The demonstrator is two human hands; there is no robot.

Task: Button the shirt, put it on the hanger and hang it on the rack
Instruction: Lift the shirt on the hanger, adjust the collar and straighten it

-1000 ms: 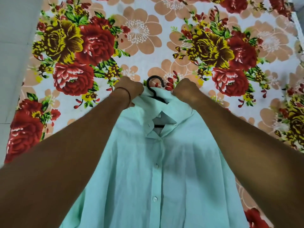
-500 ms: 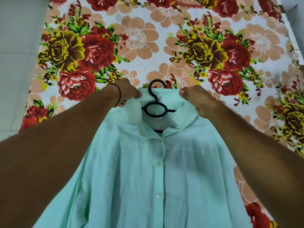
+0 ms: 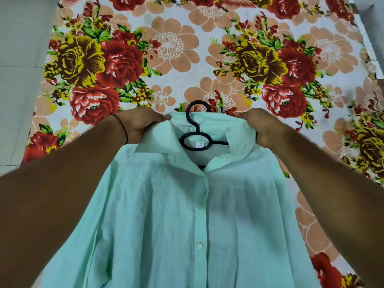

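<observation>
Our left hand (image 3: 141,126) and right hand (image 3: 262,126) each grip the mint-green shirt (image 3: 162,215) at the top of a shoulder, fingers curled into the cloth on either side of the collar (image 3: 166,142). A thin black band (image 3: 123,129) circles the left wrist. Between the hands, a black hanger (image 3: 194,129) sits inside the neck opening. Its hook rises above the collar's back edge and its round loop lies over a small white label (image 3: 200,144). The label carries a line of tiny print that we cannot read. The shirt is a light woven fabric, softly creased, its placket closed below the open collar by small, round, pearly buttons (image 3: 200,206). It spreads toward us from our grip, over a bedsheet (image 3: 176,65) printed with large red, yellow and peach flowers on white; we cannot tell whether it rests on the sheet. Pale grey floor tiles (image 3: 18,69) show at the left edge.
</observation>
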